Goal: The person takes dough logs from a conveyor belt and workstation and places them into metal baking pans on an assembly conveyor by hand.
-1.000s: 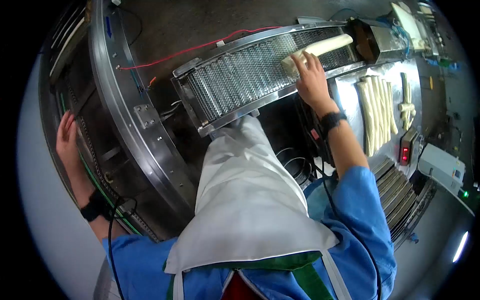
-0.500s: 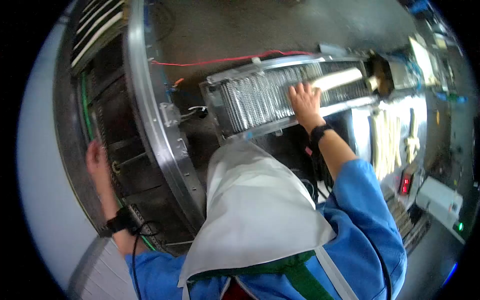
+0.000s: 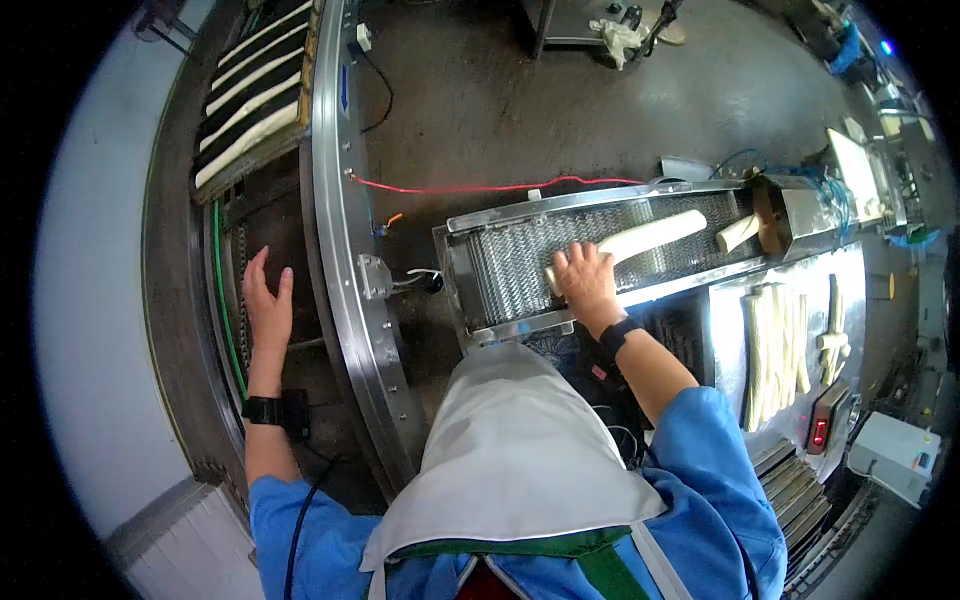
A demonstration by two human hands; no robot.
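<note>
My right hand rests on the near end of a long pale dough roll, which lies along the mesh conveyor. Its fingers curl over the roll from above. A second dough piece lies at the far end of the mesh, by the metal housing. Over the chain track at the left, my left hand has its fingers and thumb apart, with nothing in it. Beyond it, a dark tray bears several long dough strips.
Several dough strips lie on a metal table at the right, beside a red-lit display. A steel rail runs between my left hand and the conveyor. A red cord crosses behind the conveyor.
The view has shifted, showing more of the strip-filled tray. The roll has moved along the mesh toward the rail, with my right hand on it. Another dough piece has emerged from the housing.
</note>
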